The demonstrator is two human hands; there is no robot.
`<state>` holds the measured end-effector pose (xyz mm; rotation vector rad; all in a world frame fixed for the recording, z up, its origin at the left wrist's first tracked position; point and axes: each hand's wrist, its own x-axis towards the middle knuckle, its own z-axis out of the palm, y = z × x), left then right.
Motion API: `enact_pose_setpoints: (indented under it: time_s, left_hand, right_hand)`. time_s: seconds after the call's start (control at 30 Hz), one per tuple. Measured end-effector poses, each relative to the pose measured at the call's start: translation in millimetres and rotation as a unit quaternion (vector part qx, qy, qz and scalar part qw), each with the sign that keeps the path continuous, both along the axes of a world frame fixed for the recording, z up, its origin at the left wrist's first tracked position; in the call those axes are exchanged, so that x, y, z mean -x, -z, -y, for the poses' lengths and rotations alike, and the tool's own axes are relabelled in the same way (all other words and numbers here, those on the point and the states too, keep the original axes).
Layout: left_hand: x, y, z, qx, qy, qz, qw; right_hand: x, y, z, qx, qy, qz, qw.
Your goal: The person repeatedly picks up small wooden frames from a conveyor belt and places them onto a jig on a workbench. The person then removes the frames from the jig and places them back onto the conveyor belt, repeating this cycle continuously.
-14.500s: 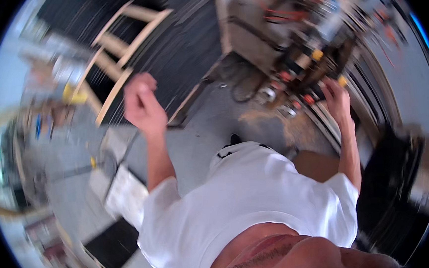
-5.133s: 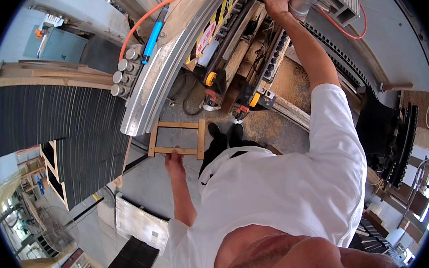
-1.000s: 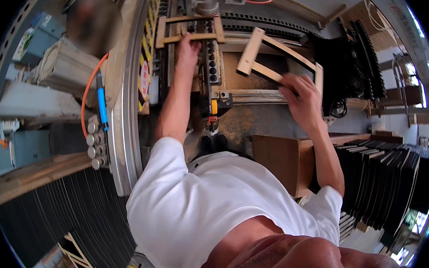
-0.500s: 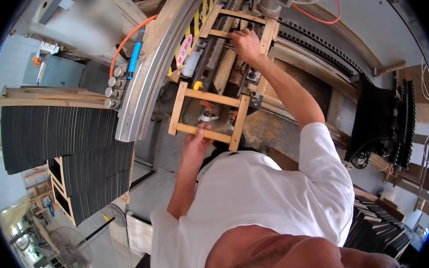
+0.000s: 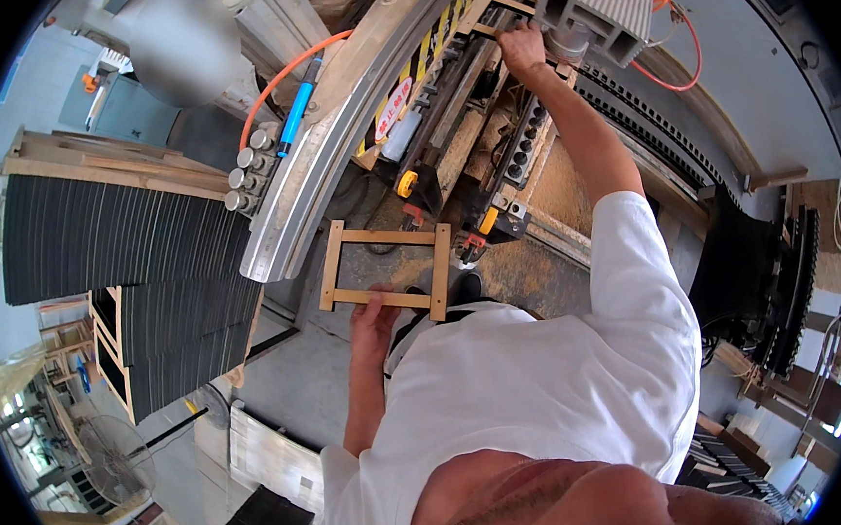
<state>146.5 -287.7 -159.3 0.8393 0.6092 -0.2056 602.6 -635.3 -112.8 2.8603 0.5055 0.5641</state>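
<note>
My left hand [image 5: 374, 326], low in front of my body, is closed on the near bar of a small rectangular wooden frame [image 5: 385, 237]. That frame hangs over the floor, just short of the machine's near end. Farther off, my right arm stretches out over the machine. There my right hand [image 5: 523, 50] has its fingers bent round the near bar of a second wooden frame [image 5: 515, 5], which lies across the rails beneath the machine head [image 5: 597, 1]. The machine head partly hides this second frame, and the right fingertips are hard to see.
A curved metal beam [image 5: 310, 153] with a blue cylinder [image 5: 299, 108] and an orange hose [image 5: 276, 77] runs along the left. Black-edged panels [image 5: 126, 234] are stacked beyond it. Sawdust covers the machine's bed [image 5: 556, 180]. A black cable chain [image 5: 798, 285] stands at right.
My right hand has moved farther away along the rails with the second frame. My left hand has drawn its frame off the machine's near end, slightly left and toward me.
</note>
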Motion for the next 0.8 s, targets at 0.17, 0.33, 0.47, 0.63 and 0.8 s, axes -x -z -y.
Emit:
enact_pose_setpoints:
  time_s: [0.17, 0.33, 0.47, 0.63, 0.8]
  left_hand:
    - [0.4, 16.1, -4.8, -0.023, -0.066, -0.040, 0.997]
    - [2.7, 44.1, -10.2, -0.043, -0.078, -0.073, 0.993]
    - [8.8, 51.3, -8.2, -0.092, -0.092, -0.115, 0.985]
    - [14.9, 65.3, -12.7, -0.176, -0.094, -0.093, 0.976]
    - [21.2, 49.6, -28.2, -0.362, -0.091, -0.075, 0.925]
  right_hand:
    - [-31.5, 11.4, 15.8, -0.006, 0.023, -0.010, 1.000]
    - [-37.5, 25.6, 20.6, -0.003, 0.003, 0.057, 0.998]
    - [-35.0, 14.8, 7.0, 0.010, 0.015, -0.014, 1.000]
    - [-51.5, 23.3, 26.4, -0.041, 0.059, -0.037, 0.997]
    - [-53.2, 20.7, 35.0, 0.058, 0.062, -0.034, 0.996]
